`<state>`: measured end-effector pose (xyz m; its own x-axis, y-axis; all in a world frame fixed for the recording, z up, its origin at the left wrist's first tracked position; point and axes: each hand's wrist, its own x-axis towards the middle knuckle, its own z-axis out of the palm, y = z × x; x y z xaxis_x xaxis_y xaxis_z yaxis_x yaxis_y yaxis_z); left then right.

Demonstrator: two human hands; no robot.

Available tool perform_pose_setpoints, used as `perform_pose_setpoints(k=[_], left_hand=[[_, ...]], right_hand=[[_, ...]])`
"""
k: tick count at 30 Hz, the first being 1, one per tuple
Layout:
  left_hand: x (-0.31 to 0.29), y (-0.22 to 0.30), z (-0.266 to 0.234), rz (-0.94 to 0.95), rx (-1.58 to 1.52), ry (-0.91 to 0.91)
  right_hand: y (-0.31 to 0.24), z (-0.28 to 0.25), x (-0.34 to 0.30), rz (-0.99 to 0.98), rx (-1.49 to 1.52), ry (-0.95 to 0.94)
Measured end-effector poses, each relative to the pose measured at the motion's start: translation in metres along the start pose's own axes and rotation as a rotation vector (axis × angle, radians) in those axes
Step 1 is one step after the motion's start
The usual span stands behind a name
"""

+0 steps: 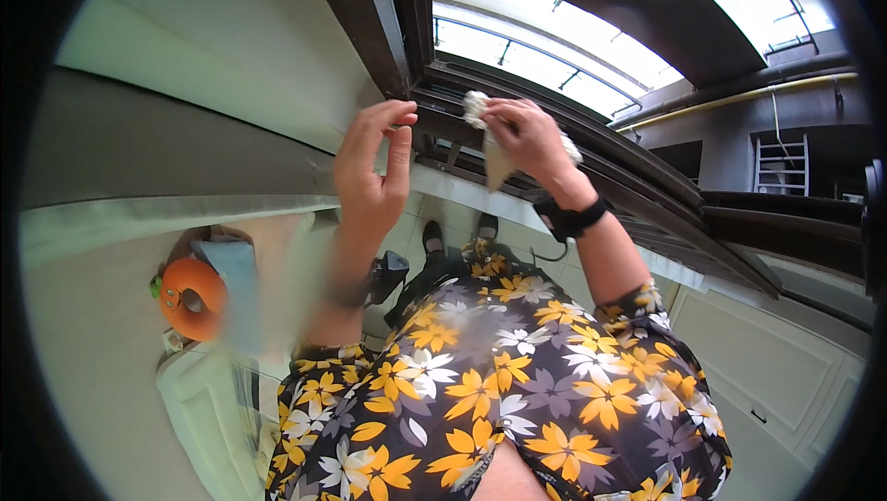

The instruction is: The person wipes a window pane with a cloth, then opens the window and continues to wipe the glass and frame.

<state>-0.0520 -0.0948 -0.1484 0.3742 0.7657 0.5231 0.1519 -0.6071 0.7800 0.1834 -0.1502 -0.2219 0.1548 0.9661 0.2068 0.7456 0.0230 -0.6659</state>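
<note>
My right hand (534, 142) is closed on a crumpled whitish cloth (499, 166). Part of the cloth sticks out above the fingers, and a corner hangs below them. It is right at the dark window frame (443, 116), over the sill rails; whether the cloth touches the frame I cannot tell. My left hand (374, 164) is raised near the frame's lower left corner, thumb and fingers apart and curved, with nothing between them. A dark band (571, 217) wraps my right wrist.
Beyond the window are a railing, a yellow pipe (739, 105) and a white rack (783, 165). At the left lies an orange ring-shaped pillow (192, 298) beside a light blue cloth (231, 279). White cabinet doors (753, 362) stand at the right. My feet are on a tiled floor.
</note>
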Motion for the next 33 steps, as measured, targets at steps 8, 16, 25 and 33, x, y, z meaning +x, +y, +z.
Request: perform_pose_setpoints(k=[8,16,25,33], left_hand=[[-0.014,-0.062,0.056,0.190,0.109,-0.144],[-0.008,-0.086,0.073,0.278,0.113,0.017],[-0.001,-0.082,0.073,0.300,0.147,-0.026],[0.003,-0.084,0.084,0.249,0.143,0.047]], right_hand=[[0.000,-0.027,-0.001,0.107,-0.044,0.184],[-0.028,0.047,0.072,-0.148,-0.104,-0.228],[-0.033,0.005,0.037,0.098,-0.543,-0.333],[-0.038,0.027,0.062,-0.091,-0.187,-0.149]])
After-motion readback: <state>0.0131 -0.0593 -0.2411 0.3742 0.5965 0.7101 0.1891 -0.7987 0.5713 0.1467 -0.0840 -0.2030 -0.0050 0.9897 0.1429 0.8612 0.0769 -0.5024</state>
